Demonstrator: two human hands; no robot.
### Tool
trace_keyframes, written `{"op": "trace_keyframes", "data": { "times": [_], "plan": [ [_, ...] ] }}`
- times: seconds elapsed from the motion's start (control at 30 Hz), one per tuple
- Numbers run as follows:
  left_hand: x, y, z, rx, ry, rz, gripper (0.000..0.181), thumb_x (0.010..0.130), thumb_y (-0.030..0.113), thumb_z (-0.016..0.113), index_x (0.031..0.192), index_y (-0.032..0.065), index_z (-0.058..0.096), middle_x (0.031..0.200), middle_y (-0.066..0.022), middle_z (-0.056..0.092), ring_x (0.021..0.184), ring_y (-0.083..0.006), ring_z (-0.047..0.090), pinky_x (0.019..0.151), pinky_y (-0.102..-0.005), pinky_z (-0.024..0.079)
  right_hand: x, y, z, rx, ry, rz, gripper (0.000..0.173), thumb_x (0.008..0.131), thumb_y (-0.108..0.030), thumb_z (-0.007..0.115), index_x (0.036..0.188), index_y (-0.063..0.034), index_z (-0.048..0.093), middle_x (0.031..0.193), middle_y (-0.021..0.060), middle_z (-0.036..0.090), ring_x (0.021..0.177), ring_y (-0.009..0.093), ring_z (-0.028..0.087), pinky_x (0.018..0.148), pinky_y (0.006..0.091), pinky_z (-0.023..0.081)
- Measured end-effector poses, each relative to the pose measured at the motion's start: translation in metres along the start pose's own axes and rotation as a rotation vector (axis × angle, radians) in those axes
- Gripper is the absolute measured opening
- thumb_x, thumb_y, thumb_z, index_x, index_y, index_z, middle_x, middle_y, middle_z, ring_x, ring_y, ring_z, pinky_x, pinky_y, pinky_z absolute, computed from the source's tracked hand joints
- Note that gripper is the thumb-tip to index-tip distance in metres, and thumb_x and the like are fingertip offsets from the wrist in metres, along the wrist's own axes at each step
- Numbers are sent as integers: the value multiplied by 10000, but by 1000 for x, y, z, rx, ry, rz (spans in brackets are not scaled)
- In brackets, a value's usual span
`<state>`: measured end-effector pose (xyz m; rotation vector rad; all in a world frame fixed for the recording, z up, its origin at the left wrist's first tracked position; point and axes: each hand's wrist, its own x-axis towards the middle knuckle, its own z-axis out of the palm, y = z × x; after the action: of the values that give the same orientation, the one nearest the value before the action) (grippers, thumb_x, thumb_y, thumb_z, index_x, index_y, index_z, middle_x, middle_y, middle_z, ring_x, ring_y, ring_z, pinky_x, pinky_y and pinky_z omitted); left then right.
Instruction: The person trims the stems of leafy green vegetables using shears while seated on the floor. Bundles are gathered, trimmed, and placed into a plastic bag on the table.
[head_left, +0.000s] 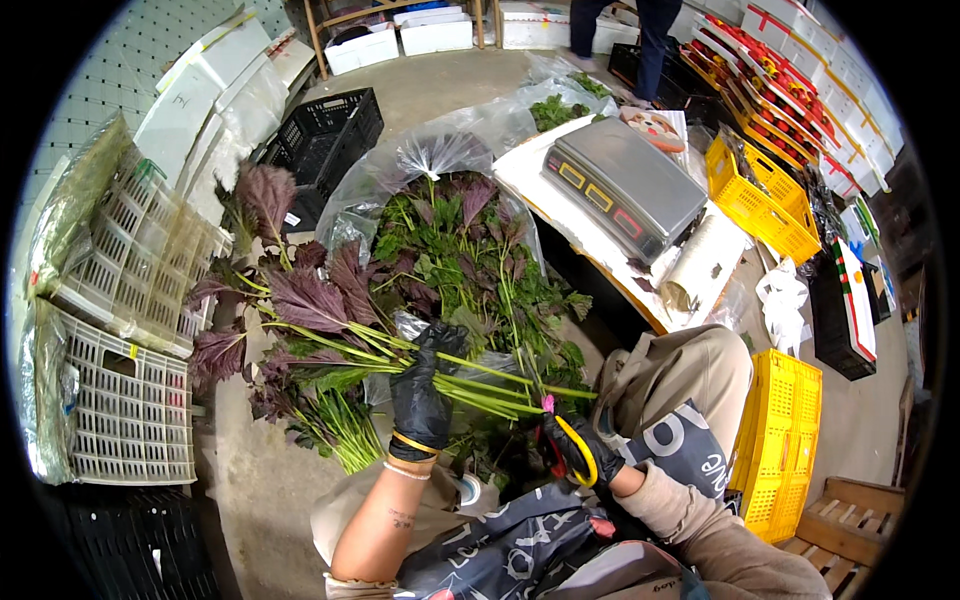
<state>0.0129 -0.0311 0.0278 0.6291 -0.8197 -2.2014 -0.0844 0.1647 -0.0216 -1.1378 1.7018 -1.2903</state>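
My left hand (421, 401), in a black glove, is closed around a bunch of purple-leaved perilla stems (352, 337). The leaves spread to the left and the pale green stem ends point right. Scissors with yellow and red handles (583, 450) are in my gloved right hand (581, 446), their blades up against the stems near the cut ends. Behind both hands, a large heap of green and purple perilla (457, 255) lies on an open clear plastic bag (431, 157). A second bunch with its stems together (345, 435) rests on the floor below the left-hand leaves.
A digital scale (626, 184) stands on a white foam board (525, 161) at the right, beside a roll (701, 259). Pale plastic crates (131, 397) line the left; yellow crates (776, 442) stand at my right. A black crate (330, 142) sits further off. A person's legs (652, 45) show at the back.
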Motion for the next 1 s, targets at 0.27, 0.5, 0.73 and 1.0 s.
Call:
{"op": "trace_keyframes", "data": {
  "times": [0.27,0.5,0.73,1.0],
  "plan": [
    [0,3,4,238,304,243,217,796,167,501,948,15,526,669,11,502,554,-80,447,510,-197,355,2,32,-2,450,144,440,348,856,-312,339,1010,-27,467,861,92,518,753,179,494,686,264,403],
    [11,9,-12,-60,44,-110,306,847,245,404,1069,43,463,437,68,204,353,-45,192,352,-205,162,45,139,29,-146,291,309,179,803,-198,442,871,-45,507,732,56,533,641,173,503,578,291,402],
    [6,3,-19,242,164,-16,322,841,274,410,1026,22,488,461,57,294,383,-49,283,376,-192,250,52,90,26,648,465,240,47,745,-66,509,752,-20,518,626,26,529,552,96,492,467,238,375],
    [3,-19,-10,589,-212,268,367,875,251,321,1141,6,384,993,-73,524,872,-151,524,745,-254,433,42,1,7,282,250,148,128,751,-1,511,672,-71,438,564,-28,432,512,50,443,466,199,354]
  ]
}}
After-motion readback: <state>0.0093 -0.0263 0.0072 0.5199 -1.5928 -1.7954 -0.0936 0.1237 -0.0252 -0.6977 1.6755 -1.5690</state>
